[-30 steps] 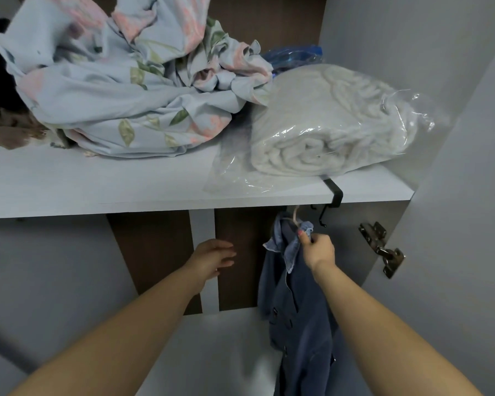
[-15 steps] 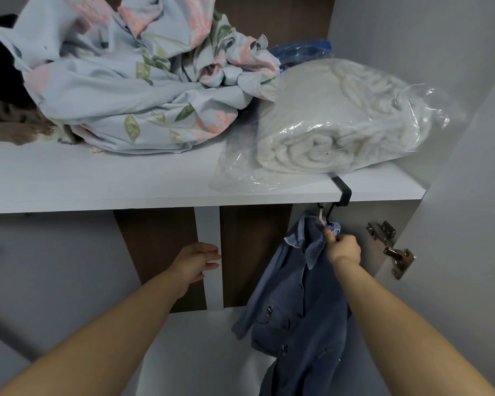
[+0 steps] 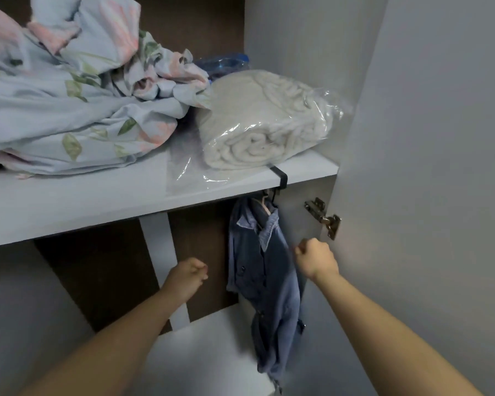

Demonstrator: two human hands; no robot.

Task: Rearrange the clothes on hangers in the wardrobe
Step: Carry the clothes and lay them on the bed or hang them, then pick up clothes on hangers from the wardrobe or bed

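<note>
1 denim jacket (image 3: pixel 265 270) hangs between my grips: left grip (image 3: pixel 187 277) and right grip (image 3: pixel 315 258) both curled together, empty; I'd pick the next garment.

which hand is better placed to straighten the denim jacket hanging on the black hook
Right, probably. The right hand sits closed just beside the denim jacket near its collar; the left hand is farther off, by the white divider.
</note>
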